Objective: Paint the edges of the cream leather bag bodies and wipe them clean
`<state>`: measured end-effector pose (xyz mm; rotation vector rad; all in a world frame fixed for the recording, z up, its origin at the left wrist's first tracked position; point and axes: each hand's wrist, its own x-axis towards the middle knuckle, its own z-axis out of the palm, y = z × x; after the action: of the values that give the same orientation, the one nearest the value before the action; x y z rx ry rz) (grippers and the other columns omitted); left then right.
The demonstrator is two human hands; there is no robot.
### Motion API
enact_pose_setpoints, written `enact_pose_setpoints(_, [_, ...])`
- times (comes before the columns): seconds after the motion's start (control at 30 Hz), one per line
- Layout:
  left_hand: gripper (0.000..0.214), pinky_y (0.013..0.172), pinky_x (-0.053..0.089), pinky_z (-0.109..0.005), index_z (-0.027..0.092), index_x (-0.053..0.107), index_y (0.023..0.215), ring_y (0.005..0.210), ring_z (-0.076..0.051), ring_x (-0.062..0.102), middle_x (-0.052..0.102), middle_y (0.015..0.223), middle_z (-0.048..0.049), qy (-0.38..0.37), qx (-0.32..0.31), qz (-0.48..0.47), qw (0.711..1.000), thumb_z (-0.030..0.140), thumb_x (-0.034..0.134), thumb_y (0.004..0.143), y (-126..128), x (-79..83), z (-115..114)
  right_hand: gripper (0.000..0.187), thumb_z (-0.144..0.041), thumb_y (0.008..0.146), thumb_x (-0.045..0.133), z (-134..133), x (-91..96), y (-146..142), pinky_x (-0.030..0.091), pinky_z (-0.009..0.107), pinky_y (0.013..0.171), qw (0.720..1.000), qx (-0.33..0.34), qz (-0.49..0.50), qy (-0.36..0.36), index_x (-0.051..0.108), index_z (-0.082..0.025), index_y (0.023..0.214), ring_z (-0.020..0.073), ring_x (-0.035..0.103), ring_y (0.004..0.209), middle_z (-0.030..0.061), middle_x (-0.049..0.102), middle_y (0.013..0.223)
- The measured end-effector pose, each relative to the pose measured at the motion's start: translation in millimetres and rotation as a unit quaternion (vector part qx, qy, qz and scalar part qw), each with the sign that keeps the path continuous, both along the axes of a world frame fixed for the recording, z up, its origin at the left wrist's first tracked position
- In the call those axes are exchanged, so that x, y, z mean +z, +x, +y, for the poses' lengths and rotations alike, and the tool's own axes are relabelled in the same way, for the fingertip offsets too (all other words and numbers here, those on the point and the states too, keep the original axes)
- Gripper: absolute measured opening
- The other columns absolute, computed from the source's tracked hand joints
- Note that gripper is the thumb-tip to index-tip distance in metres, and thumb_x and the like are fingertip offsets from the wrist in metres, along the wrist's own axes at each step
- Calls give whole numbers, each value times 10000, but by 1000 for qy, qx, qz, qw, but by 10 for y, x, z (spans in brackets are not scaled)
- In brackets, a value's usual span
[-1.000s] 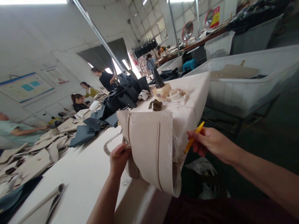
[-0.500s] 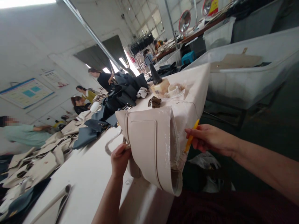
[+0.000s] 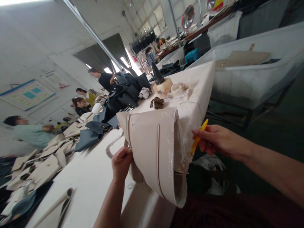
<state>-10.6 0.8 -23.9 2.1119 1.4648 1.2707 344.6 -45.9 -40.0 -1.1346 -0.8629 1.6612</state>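
A beige leather handbag point(image 3: 146, 142), part-made, lies tilted across the near edge of the white table, its open end facing right. White glue-like smears run along that raw edge. My left hand point(image 3: 121, 160) is closed on the bag's left side, by the piped edge; a beige strap loops behind it. In my right hand point(image 3: 211, 137) a slim yellow tool point(image 3: 199, 137) is pinched between thumb and fingers, its lower tip close to the bag's open edge. Whether the tip touches the edge, and what kind of tip it is, I cannot make out.
Behind the bag sit a crumpled dark scrap point(image 3: 157, 103), a black cone on a yellowish block point(image 3: 163, 87) and a white tape roll point(image 3: 176, 90). Dark bags point(image 3: 123, 95) and beige pieces point(image 3: 51, 160) pile up left. A white bin point(image 3: 251, 76) stands right; several people work beyond.
My right hand and the yellow tool have shifted slightly right. The bag's open lower end has swung a little down and right. My left hand keeps its grip.
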Motion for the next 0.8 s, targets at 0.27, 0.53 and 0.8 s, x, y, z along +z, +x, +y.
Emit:
enact_pose_setpoints(0.27, [159, 463, 303, -230, 195, 562, 547, 510, -98, 393, 436, 518, 48, 5, -7, 18, 1000, 86, 545, 661, -18, 10, 7, 579, -726, 545, 730, 14, -44, 82, 411, 201, 326, 994, -32, -64, 78, 604, -161, 563, 107, 484, 354, 47, 592, 479])
enact_pose_setpoints(0.53, [136, 458, 329, -212, 200, 578, 569, 516, -97, 413, 441, 539, 48, 7, -2, 30, 1000, 115, 566, 676, -56, 3, 23, 612, -771, 612, 653, 56, -51, 98, 442, 211, 365, 979, -75, -128, 140, 615, -161, 590, 124, 532, 394, 54, 620, 525])
enact_pose_setpoints(0.8, [161, 469, 341, -208, 194, 563, 575, 531, -96, 417, 441, 563, 43, 15, -16, 37, 999, 125, 572, 721, -74, -10, 25, 631, -788, 652, 602, 102, -27, 81, 459, 210, 395, 952, -152, -190, 187, 615, -164, 741, 135, 563, 410, 50, 641, 557])
